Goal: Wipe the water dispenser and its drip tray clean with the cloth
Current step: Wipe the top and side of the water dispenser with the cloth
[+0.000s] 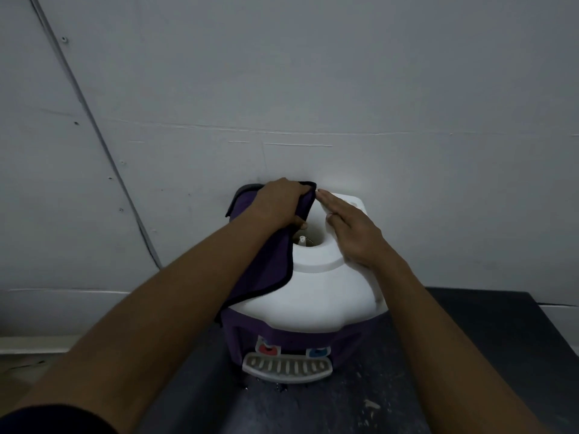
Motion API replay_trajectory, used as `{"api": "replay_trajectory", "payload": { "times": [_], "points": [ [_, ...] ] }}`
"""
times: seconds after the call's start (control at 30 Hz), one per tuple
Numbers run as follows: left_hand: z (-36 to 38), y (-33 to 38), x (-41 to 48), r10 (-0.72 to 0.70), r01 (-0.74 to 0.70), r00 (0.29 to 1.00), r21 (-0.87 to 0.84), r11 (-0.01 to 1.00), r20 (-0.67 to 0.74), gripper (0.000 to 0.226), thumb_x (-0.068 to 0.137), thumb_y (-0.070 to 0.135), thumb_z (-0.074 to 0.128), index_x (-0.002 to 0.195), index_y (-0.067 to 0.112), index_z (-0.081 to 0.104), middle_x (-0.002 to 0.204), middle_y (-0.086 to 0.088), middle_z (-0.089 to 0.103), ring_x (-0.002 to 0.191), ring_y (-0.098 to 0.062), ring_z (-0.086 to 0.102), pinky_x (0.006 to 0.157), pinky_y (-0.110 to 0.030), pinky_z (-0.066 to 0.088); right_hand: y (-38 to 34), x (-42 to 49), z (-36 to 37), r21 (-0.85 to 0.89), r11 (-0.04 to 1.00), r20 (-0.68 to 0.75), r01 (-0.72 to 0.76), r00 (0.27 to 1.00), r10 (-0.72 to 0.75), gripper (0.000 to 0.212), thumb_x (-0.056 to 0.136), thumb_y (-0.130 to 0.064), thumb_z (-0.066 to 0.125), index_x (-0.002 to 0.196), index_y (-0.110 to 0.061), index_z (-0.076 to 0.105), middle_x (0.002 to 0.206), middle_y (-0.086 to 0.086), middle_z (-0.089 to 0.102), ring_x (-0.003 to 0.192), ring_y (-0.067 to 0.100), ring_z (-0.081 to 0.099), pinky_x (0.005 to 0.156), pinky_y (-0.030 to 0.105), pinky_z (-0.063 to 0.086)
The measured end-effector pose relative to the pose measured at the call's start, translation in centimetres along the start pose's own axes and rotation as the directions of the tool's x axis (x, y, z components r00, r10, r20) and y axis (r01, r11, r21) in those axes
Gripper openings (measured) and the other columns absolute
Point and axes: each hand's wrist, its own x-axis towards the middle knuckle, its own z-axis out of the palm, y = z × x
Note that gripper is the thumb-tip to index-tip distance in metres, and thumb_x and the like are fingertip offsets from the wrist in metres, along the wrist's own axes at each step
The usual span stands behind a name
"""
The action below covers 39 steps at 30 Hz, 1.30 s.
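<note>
Pale grey panelled wall (344, 73) fills the upper view, with a seam running slantwise down its left side; below it a dark matte tabletop (470, 355) reaches to the wall, its far right corner in plain sight and bare surface lying open to the right of and in front of the machine; its left edge is hidden behind the left forearm. A countertop water dispenser with a white moulded top and purple body (313, 296) stands at the back of the table, close to the wall. A purple cloth with black edging (269, 264) drapes over the top's left side and hangs past its rim. The left hand (279, 202) grips a bunch of the cloth at the rear left, fingers curled over it, thumb at the round central well (308, 236); the right hand (351, 230) lies flat, fingers straight and together, on the top's right side, fingertips just beside the cloth's corner. A white slotted drip tray (286, 368) juts from the front base; above it sit a red tap (268, 349) and a blue tap (318, 351).
</note>
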Motion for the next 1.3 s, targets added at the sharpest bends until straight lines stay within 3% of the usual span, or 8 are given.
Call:
{"api": "replay_trajectory", "payload": {
  "times": [0.2, 0.3, 0.53, 0.63, 0.8, 0.97, 1.13, 1.3],
  "points": [
    [-0.2, 0.0, -1.2, -0.118, 0.117, 0.993, -0.049, 0.992, -0.009, 0.079, 0.079, 0.035, 0.084, 0.147, 0.018, 0.047, 0.139, -0.007, 0.057, 0.128, -0.027, 0.052, 0.104, -0.043, 0.046, 0.0, -0.1, -0.3, 0.007, 1.0, 0.018, 0.024, 1.0, -0.024, 0.049, 0.108, -0.006, 0.042, 0.153, -0.024, 0.047, 0.161, -0.011, 0.041, 0.146, 0.0, 0.033, 0.123, 0.02, 0.02],
    [-0.3, -0.3, -1.8, -0.149, 0.15, 0.989, -0.075, 0.986, 0.022, 0.08, 0.081, 0.027, 0.082, 0.149, 0.016, 0.042, 0.145, -0.009, 0.052, 0.132, -0.029, 0.049, 0.107, -0.04, 0.043, 0.0, 0.0, -0.2, -0.006, 1.0, 0.003, 0.015, 1.0, -0.015, 0.048, 0.108, -0.007, 0.042, 0.152, -0.026, 0.049, 0.16, -0.013, 0.042, 0.144, -0.002, 0.033, 0.119, 0.013, 0.018],
    [0.7, -0.4, -4.0, -0.213, 0.246, 0.965, -0.247, 0.937, 0.154, 0.1, 0.088, 0.025, 0.067, 0.161, 0.006, 0.001, 0.169, -0.01, 0.008, 0.155, -0.026, 0.007, 0.126, -0.04, 0.012, -0.3, 0.1, 0.0, -0.025, 1.0, -0.005, -0.012, 1.0, 0.012, 0.051, 0.107, -0.006, 0.04, 0.153, -0.026, 0.048, 0.161, -0.012, 0.041, 0.149, 0.005, 0.033, 0.124, 0.025, 0.021],
    [1.5, 0.3, -5.7, -0.244, 0.25, 0.968, -0.274, 0.929, 0.058, 0.088, 0.092, 0.032, 0.059, 0.159, 0.004, 0.008, 0.167, -0.013, 0.015, 0.154, -0.028, 0.012, 0.125, -0.043, 0.016, -0.2, 0.1, 0.1, -0.028, 1.0, -0.015, -0.009, 1.0, 0.008, 0.051, 0.107, -0.007, 0.039, 0.152, -0.027, 0.049, 0.161, -0.012, 0.041, 0.149, 0.004, 0.034, 0.123, 0.025, 0.022],
    [4.9, 3.4, -10.4, -0.259, 0.201, 0.924, -0.22, 0.955, -0.28, 0.063, 0.107, 0.037, 0.03, 0.159, 0.004, 0.018, 0.168, -0.012, 0.014, 0.156, -0.025, 0.007, 0.127, -0.038, 0.007, -0.1, 0.2, 0.4, -0.027, 0.999, -0.035, -0.041, 0.999, 0.04, 0.051, 0.107, -0.011, 0.039, 0.151, -0.034, 0.05, 0.16, -0.019, 0.041, 0.146, -0.001, 0.033, 0.121, 0.024, 0.024],
    [7.1, 7.1, -13.2, -0.198, 0.17, 0.897, -0.106, 0.98, -0.396, 0.064, 0.105, 0.04, 0.017, 0.158, 0.007, 0.026, 0.167, -0.012, 0.02, 0.157, -0.025, 0.007, 0.127, -0.042, 0.004, -0.4, -0.3, 0.8, 0.01, 0.994, -0.101, -0.105, 0.989, 0.106, 0.048, 0.105, -0.02, 0.041, 0.144, -0.042, 0.056, 0.153, -0.027, 0.047, 0.14, -0.005, 0.038, 0.108, 0.019, 0.03],
    [7.3, 8.8, -12.8, -0.001, -0.036, 0.888, -0.071, 0.997, -0.46, 0.051, 0.108, 0.029, 0.032, 0.155, 0.009, 0.037, 0.159, -0.007, 0.04, 0.152, -0.022, 0.027, 0.126, -0.04, 0.012, -1.3, -0.8, 0.6, 0.276, 0.959, -0.233, -0.065, 0.963, 0.133, 0.041, 0.1, -0.006, 0.045, 0.125, -0.023, 0.073, 0.134, -0.01, 0.068, 0.129, 0.003, 0.057, 0.115, 0.03, 0.042],
    [4.2, 7.5, -12.1, -0.13, -0.158, 0.866, -0.512, 0.844, -0.483, 0.031, 0.097, 0.022, 0.065, 0.127, 0.024, 0.071, 0.12, 0.008, 0.073, 0.11, -0.01, 0.066, 0.101, -0.029, 0.049, -2.1, -3.2, 0.1, 0.318, 0.948, -0.429, 0.008, 0.893, 0.136, 0.032, 0.099, -0.01, 0.051, 0.111, -0.029, 0.075, 0.116, -0.02, 0.07, 0.116, 0.002, 0.057, 0.1, 0.021, 0.045]
  ]
}}
